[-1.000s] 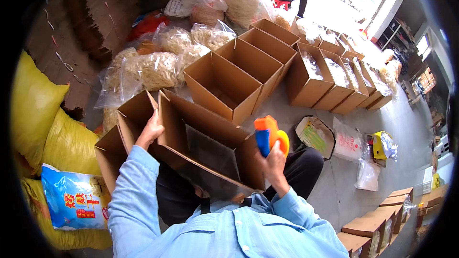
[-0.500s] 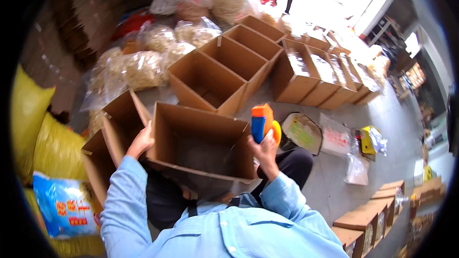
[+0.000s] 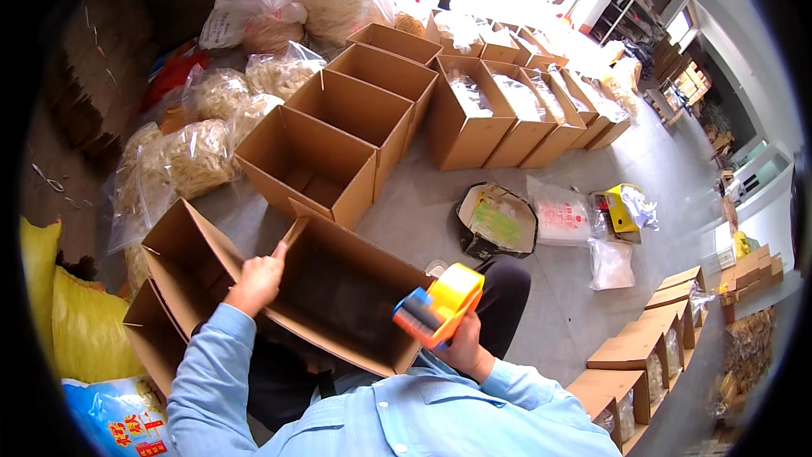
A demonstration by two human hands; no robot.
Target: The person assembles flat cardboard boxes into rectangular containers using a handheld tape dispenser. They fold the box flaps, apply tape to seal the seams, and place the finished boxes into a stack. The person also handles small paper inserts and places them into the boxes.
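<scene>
Between my knees is a cardboard box (image 3: 355, 247) with its top uncovered, tilted toward me. My left hand (image 3: 258, 284) is closed on the upper edge of its left side, index finger along the cardboard. In my right hand (image 3: 468, 350) is an orange and blue tape dispenser (image 3: 448, 319) with a yellow roll, held over the box's right end. Its outline is slightly blurred. Two more uncovered boxes stand at my left, the nearer-to-hand one (image 3: 188, 247) beside my left wrist. The inside of the box between my knees is dark, and its lower part is partly hidden.
Beyond stands a row of hollow cartons (image 3: 306, 161), beside cartons filled with bagged goods (image 3: 474, 131). Clear bags of pale strands (image 3: 199, 152) lie left, yellow sacks (image 3: 93, 330) nearer. At right are a cut-down container (image 3: 499, 222), plastic packs (image 3: 558, 211) and more cartons (image 3: 630, 351). Someone sits far off.
The tape dispenser has turned and come down toward me, over the box's right end. My left hand has shifted along the box's left edge. The box is tilted more, and the view has swung right.
</scene>
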